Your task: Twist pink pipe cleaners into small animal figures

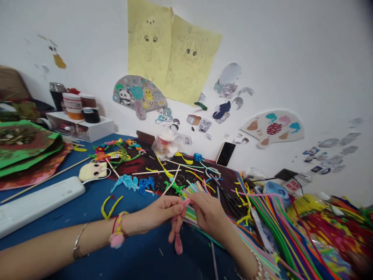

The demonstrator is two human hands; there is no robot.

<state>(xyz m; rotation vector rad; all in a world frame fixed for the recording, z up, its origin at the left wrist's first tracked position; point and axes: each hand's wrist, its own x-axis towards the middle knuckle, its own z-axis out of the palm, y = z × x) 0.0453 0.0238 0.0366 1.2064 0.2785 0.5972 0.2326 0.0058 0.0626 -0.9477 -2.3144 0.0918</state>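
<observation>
1. Pink pipe cleaner (178, 243) is between the two hands, in the middle of the view, over the blue table (140, 258). Its short top end points up and to the right, and its bent loop hangs down below the fingers, so its long axis goes almost up and down, with a small tilt
2. The left hand (159, 212) comes in from the left side, and the right hand (208, 214) comes in from the lower right. The two hands nearly meet at the pipe cleaner, and the left hand is a little nearer to the hanging loop
3. The fingers of both hands are narrow and hold the pipe cleaner in a small pinch. The fingers cover part of it, so I cannot tell which fingertip presses most
4. Near the right hand there are black scissors (230, 202) and a big bundle of long colored pipe cleaners (276, 225), which lies on the right side of the table
5. The left wrist wears a red string with a small pink pompom (117, 240), and a silver bangle (78, 241) sits higher on the same arm. Farther from the hands are blue pipe cleaner figures (126, 182) and a white power strip (37, 206)
</observation>
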